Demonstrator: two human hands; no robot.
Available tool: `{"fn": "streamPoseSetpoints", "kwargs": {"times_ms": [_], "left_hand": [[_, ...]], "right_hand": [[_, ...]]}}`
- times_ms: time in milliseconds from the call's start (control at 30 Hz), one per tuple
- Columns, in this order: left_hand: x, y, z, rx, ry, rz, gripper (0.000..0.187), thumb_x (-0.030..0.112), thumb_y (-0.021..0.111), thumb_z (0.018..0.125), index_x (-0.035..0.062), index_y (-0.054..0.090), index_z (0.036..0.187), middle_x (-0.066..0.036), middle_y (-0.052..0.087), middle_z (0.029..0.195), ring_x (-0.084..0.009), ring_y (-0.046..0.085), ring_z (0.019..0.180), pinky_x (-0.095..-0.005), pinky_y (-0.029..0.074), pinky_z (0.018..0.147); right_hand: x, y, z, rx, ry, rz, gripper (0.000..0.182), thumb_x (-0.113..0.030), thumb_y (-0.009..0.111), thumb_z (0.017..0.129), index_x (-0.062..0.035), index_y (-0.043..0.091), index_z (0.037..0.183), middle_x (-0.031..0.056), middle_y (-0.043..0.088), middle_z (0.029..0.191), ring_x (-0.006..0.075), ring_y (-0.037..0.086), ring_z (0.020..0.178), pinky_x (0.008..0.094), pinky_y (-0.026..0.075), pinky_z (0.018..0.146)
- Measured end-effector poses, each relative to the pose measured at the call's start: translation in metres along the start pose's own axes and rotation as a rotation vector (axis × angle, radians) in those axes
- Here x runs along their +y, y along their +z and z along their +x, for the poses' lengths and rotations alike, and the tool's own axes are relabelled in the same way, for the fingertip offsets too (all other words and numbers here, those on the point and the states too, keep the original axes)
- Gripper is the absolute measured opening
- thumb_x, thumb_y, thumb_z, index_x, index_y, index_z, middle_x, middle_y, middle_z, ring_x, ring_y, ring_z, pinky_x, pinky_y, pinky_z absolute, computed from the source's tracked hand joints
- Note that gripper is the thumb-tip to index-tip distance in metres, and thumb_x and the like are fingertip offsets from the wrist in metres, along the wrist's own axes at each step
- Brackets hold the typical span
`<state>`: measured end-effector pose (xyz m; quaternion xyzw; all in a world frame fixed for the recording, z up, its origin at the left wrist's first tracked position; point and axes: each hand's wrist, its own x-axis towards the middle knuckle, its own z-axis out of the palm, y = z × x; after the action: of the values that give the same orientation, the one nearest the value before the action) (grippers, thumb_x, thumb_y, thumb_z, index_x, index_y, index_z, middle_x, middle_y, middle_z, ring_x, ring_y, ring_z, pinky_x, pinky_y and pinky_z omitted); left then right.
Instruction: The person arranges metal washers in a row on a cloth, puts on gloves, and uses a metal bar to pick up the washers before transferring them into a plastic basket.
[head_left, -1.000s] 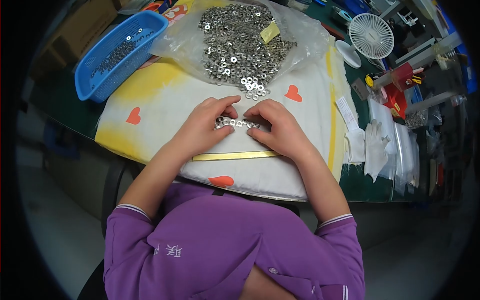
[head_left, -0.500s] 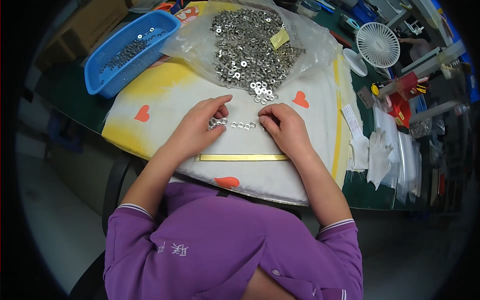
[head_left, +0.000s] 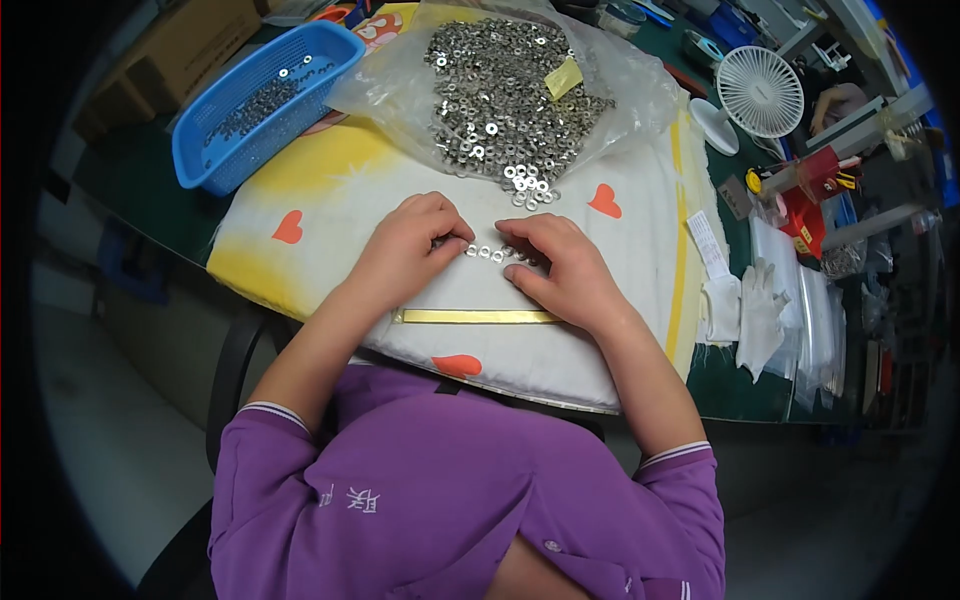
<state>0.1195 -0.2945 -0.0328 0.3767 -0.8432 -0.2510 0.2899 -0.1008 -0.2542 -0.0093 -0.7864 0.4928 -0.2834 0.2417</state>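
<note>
From the head camera, both hands rest on a white cloth [head_left: 620, 260] printed with red hearts and yellow patches, spread over a green table [head_left: 745, 375]. The left hand [head_left: 405, 250] lies palm down with its fingers curled in; its fingertips touch the left end of a short row of small metal washers [head_left: 488, 252] lying on the cloth. The right hand [head_left: 560, 268] also lies palm down, fingers bent, its fingertips at the right end of the same row. Whether either hand pinches a washer cannot be told; the fingertips hide it. Just below the hands, a thin brass-coloured strip [head_left: 480, 316] lies flat across the cloth.

Beyond the hands, an open clear plastic bag [head_left: 640, 80] holds a heap of washers [head_left: 505, 90], some spilling onto the cloth at its mouth. A blue plastic basket [head_left: 330, 50] with more washers sits at the far left. A small white fan [head_left: 760, 92] stands at the far right, and white gloves [head_left: 745, 305] lie on the table edge.
</note>
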Motion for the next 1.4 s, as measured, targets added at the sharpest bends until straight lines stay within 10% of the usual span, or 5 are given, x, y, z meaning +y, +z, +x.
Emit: {"fn": "streamPoseSetpoints", "kwargs": {"times_ms": [333,1400], "left_hand": [[0.011,-0.024,-0.017,-0.061,-0.182,-0.198,0.068,0.001,0.066,0.073,0.0112,0.042,0.136,-0.006,0.056,0.102,-0.0201,0.052,0.098,-0.0316,0.043,0.09],[-0.002,-0.034,-0.029,0.017,-0.243,-0.229,0.051,-0.003,0.062,0.077,0.0091,0.053,0.126,-0.006,0.06,0.095,-0.016,0.058,0.091,-0.0282,0.047,0.082]], "right_hand": [[-0.007,0.01,0.002,0.023,0.032,0.03,0.048,-0.008,0.068,0.076,-0.0106,0.054,0.122,0.0068,0.061,0.093,0.024,0.056,0.09,0.0356,0.046,0.08],[-0.005,0.008,-0.001,-0.01,0.087,0.084,0.053,-0.007,0.067,0.077,-0.0117,0.05,0.127,0.0061,0.061,0.099,0.0214,0.056,0.094,0.0333,0.048,0.083]]}}
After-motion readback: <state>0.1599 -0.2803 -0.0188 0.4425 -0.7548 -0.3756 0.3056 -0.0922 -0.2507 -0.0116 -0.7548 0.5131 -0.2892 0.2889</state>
